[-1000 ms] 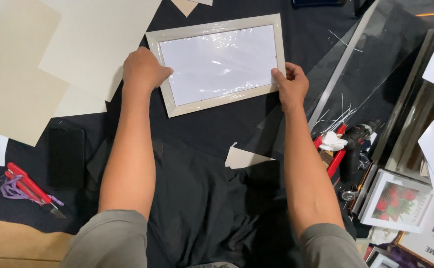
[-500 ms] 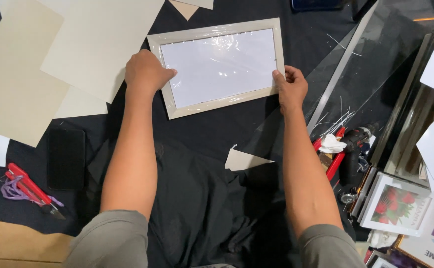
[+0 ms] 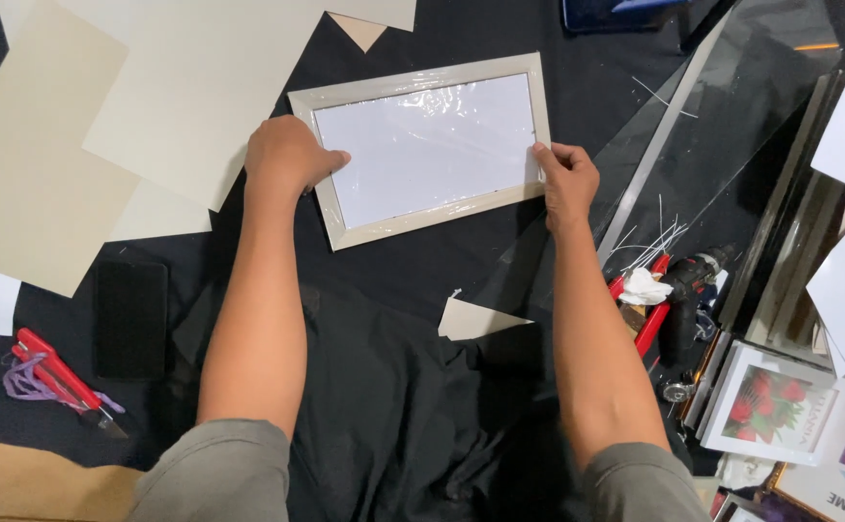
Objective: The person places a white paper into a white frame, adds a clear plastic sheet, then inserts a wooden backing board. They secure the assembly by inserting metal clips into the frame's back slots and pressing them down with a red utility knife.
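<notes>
A light wooden picture frame with a white insert wrapped in clear plastic film lies flat on the black cloth. My left hand is curled over the frame's left edge, fingers on the film. My right hand pinches the frame's lower right corner. The frame is tilted slightly, its right end farther from me.
Cream card sheets lie at the left. A dark phone and a red cutter sit near the left edge. A card scrap lies at centre. Glass panes, a red-handled tool, a drill and small framed pictures crowd the right.
The frame and both hands sit a little lower in view than before. The grip of each hand looks the same.
</notes>
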